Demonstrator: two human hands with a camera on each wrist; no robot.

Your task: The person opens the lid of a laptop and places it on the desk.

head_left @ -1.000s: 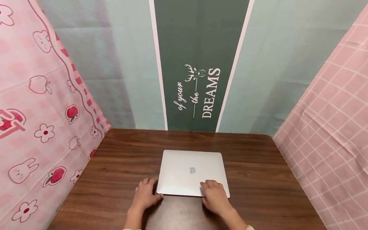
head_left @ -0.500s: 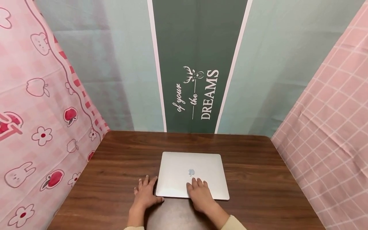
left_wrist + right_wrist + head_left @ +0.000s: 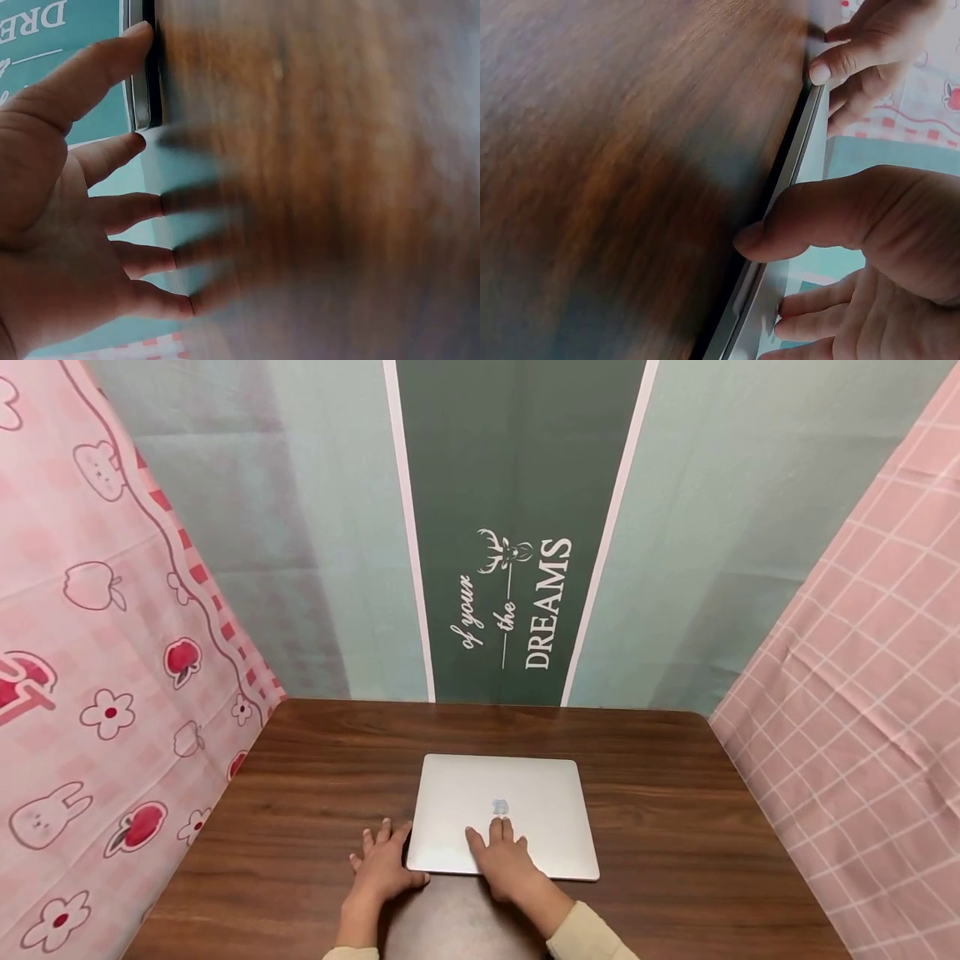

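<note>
A closed silver laptop [image 3: 457,802] with an apple logo lies flat on the wooden table. Beside its left front corner, my left hand [image 3: 382,868] rests with spread fingers on the tabletop. In the left wrist view, the left thumb [image 3: 105,66] reaches the laptop's edge [image 3: 141,94], the other fingertips touching the wood. My right hand [image 3: 506,864] lies over the front of the lid, left of its middle, fingers extended below the logo. The right wrist view shows the right thumb [image 3: 810,217] at the laptop's front edge [image 3: 799,142], with fingers on the lid.
The brown wooden table [image 3: 652,827] extends around the laptop on all sides. Behind it hangs a green cloth [image 3: 525,460] printed with white lettering. Pink patterned cloths flank it, one with apples [image 3: 112,610] at left and a checked one [image 3: 862,677] at right.
My right hand has slid left along the laptop's front, from near its right corner to left of its middle. My left hand's fingers have spread wider. The laptop stays closed.
</note>
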